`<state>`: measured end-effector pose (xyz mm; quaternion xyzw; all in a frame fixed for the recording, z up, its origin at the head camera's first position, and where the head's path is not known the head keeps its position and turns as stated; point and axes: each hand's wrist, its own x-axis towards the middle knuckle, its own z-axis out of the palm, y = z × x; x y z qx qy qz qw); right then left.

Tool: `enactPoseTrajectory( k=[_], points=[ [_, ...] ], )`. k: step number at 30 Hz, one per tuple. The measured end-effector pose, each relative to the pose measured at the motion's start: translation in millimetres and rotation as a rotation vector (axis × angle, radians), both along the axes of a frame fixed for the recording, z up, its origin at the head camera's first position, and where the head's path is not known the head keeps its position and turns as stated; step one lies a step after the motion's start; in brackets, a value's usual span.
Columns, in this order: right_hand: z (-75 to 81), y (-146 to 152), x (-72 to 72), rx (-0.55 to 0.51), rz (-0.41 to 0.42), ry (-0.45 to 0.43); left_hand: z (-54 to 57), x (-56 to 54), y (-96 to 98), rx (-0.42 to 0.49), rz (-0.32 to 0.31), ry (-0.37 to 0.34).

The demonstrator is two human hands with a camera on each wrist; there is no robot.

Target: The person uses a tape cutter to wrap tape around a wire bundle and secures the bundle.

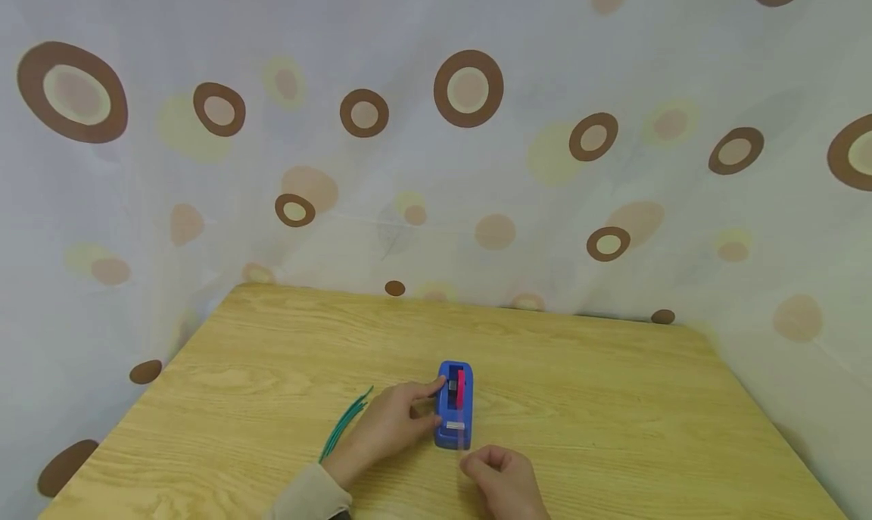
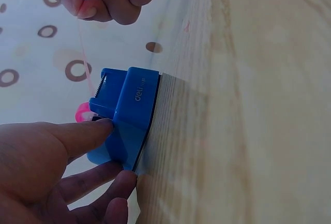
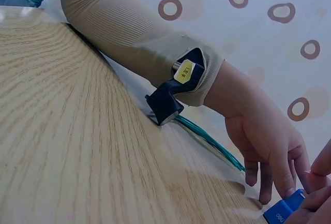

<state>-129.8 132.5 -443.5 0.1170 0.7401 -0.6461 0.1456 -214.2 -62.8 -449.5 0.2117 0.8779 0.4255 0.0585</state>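
Observation:
A blue tape dispenser (image 1: 443, 414) stands on the wooden table, with a pink tape roll (image 1: 460, 388) in its well. My left hand (image 1: 395, 423) holds the dispenser from its left side. In the left wrist view, the thumb of that hand lies on the dispenser's body (image 2: 135, 110) and its other fingers are at the base. A thin strip of tape (image 2: 83, 48) stretches from the roll past the toothed cutter. Its free end is pinched between thumb and forefinger of my right hand (image 1: 507, 478), in front of the dispenser.
Several thin green strands (image 1: 344, 423) lie on the table (image 1: 613, 399) to the left, partly behind the left forearm. A curtain (image 1: 422, 157) printed with brown circles hangs along the table's back and sides.

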Motion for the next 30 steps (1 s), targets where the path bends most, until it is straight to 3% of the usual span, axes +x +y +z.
enactPoseTrajectory(
  k=[30],
  points=[
    [1.6,-0.1,2.9,-0.047,0.006,0.02,2.9,1.3,0.7,-0.036,0.011,0.022]
  ],
)
